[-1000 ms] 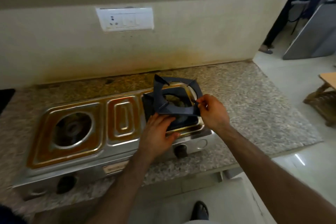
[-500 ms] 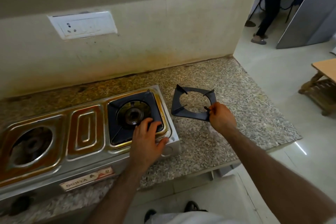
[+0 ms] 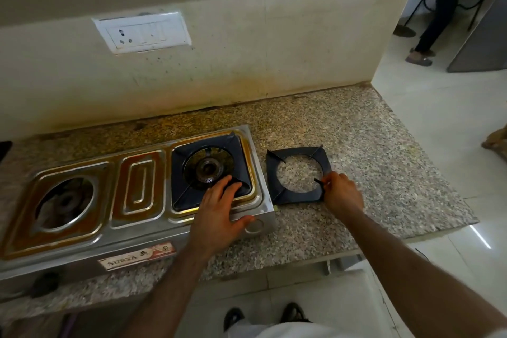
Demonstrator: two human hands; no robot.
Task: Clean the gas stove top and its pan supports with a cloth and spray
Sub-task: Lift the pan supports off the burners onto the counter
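A steel two-burner gas stove [image 3: 137, 239] with brown stains sits on the granite counter. Its right burner [image 3: 207, 169] lies in a black drip plate; the left burner [image 3: 64, 202] is bare. My left hand [image 3: 219, 211] rests flat on the stove's front right corner, fingers straight on the black plate. A black square pan support [image 3: 297, 195] lies flat on the counter right of the stove. My right hand [image 3: 341, 193] pinches one of its prongs at the near right corner. No cloth or spray is in view.
The granite counter [image 3: 384, 173] ends at its right edge above a tiled floor. A stained wall with a switch plate [image 3: 142, 31] rises behind the stove. A person's legs [image 3: 436, 14] and a chair stand at the far right.
My right hand lifted the pan support off the right burner and carried it right, down onto the counter. My left hand stayed on the stove's front right corner.
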